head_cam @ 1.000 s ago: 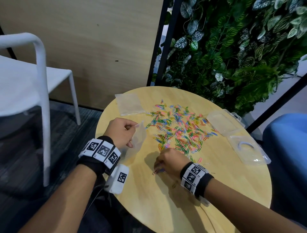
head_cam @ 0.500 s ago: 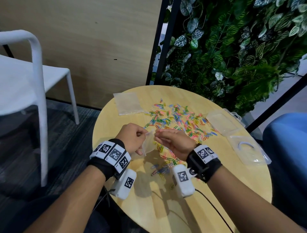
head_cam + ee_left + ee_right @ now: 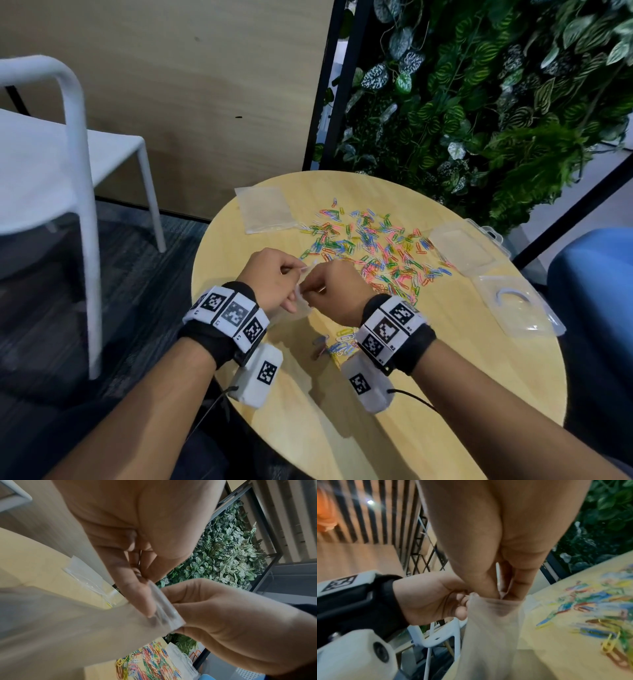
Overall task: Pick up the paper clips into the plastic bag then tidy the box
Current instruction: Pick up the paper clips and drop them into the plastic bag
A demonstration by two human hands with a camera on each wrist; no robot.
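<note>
- Your left hand (image 3: 274, 279) has its grip pinched on the rim of the plastic bag (image 3: 489, 635).
- Your right hand (image 3: 337, 294) pinches the opposite rim, fingertips (image 3: 493, 592) inside the mouth.
- Paper clips (image 3: 373, 250) lie scattered on the table (image 3: 445, 359) beyond both hands.
- The open box (image 3: 462, 248) sits right of them.

My left hand (image 3: 137, 536) fingers (image 3: 137, 596) pinch the plastic bag (image 3: 85, 628) at its mouth; my right hand (image 3: 231, 622) grips it opposite. Below my fingers, paper clips (image 3: 147, 665) cover the worktop (image 3: 34, 563).
</note>
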